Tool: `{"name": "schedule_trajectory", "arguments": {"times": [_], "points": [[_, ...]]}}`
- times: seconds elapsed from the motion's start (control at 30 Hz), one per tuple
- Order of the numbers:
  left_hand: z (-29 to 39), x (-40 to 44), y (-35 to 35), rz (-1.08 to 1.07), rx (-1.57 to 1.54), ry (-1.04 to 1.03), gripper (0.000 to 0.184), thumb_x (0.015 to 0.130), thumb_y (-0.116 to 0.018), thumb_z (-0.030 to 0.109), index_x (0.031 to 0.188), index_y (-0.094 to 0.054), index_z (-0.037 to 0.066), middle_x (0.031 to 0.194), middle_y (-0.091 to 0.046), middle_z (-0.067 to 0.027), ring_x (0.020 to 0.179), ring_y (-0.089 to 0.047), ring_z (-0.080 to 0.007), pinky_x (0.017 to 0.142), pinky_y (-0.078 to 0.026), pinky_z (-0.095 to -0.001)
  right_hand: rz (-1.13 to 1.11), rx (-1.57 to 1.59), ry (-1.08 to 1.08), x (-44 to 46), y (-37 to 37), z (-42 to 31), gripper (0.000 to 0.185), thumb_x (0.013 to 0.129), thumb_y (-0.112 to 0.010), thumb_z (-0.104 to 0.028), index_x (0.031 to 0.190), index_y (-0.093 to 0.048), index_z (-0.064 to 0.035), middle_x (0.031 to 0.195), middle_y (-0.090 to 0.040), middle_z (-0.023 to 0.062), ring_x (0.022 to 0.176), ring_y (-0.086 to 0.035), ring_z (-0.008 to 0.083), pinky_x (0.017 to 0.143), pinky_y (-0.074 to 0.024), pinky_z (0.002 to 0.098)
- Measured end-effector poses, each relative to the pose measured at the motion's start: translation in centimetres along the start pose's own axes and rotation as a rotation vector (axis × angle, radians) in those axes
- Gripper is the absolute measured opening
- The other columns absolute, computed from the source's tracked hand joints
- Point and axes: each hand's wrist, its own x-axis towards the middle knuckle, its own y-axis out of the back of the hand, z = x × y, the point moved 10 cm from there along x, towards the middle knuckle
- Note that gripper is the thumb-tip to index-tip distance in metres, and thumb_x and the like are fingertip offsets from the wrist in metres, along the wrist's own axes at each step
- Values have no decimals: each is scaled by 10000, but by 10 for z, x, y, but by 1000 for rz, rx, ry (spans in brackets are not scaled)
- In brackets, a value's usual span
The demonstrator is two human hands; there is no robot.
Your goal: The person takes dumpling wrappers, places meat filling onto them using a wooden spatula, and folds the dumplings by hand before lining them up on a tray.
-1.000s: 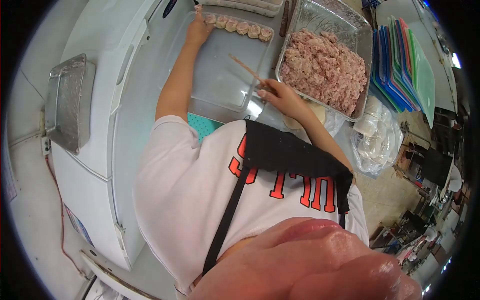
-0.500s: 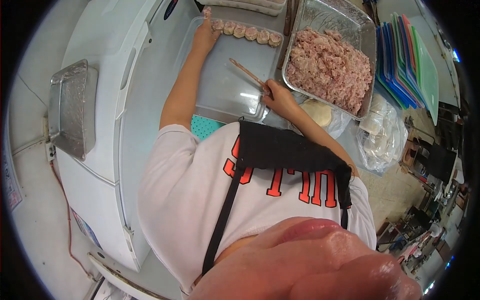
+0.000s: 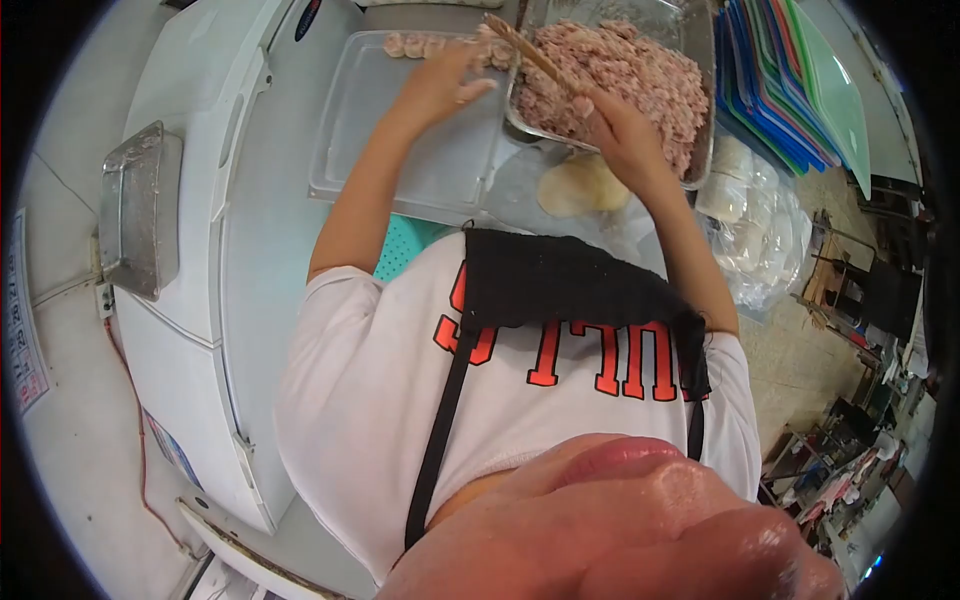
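Note:
My left hand (image 3: 436,90) is over the top of a translucent plastic tray (image 3: 400,150), its thumb stretched away from the fingers; pinkish filling shows at the fingertips. It partly covers a row of several small dumplings (image 3: 396,45). My right hand (image 3: 612,118) is closed round a wooden stick (image 3: 535,58), whose tip is close to my left fingertips. The stick crosses the left rim of a metal pan (image 3: 700,170) that holds minced meat filling (image 3: 630,85). Pale round wrappers (image 3: 580,187) lie below the pan, left of my right forearm.
Clear bags of pale round items (image 3: 750,215) lie right of my right arm. Coloured plastic sheets or folders (image 3: 790,90) stand at the upper right. At the left are a white appliance (image 3: 180,240) and a metal pan (image 3: 140,215).
My left hand has moved right from the tray's upper left corner, uncovering the left end of the dumpling row. My right hand has moved the stick from above the tray to the pan's edge, near my left fingertips.

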Motion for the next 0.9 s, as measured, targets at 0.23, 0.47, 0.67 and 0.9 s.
{"name": "schedule_trajectory", "arguments": {"times": [0.23,0.47,0.67,0.9], "points": [[100,14,-33,24,-137,-124,509,848,-599,245,1337,-485,159,1022,-624,-157,906,-581,-312,866,-450,-392,-51,-624,11,-5,83,73,289,918,-472,-294,1038,-630,-84,869,-646,167,841,-624,358,722,-488,444],[123,-8,-51,196,43,-137,415,878,-525,214,1288,-519,151,1057,-602,-161,966,-564,-338,832,-453,-422,-281,-805,173,-46,51,95,212,858,-507,-228,818,-597,-40,784,-651,149,750,-650,319,632,-515,398],[142,-5,-59,83,31,-49,231,893,-544,221,1048,-670,103,895,-597,-137,863,-561,-313,779,-445,-395,-260,-795,322,-72,48,96,183,812,-542,-194,761,-621,-37,719,-637,156,681,-650,297,579,-512,380],[123,-16,-97,52,172,-7,375,846,-596,406,1146,-637,185,1097,-580,-147,1055,-522,-332,870,-428,-435,-148,-743,447,-50,39,76,155,769,-546,-159,738,-659,-58,731,-662,131,707,-664,296,603,-528,402]]}}
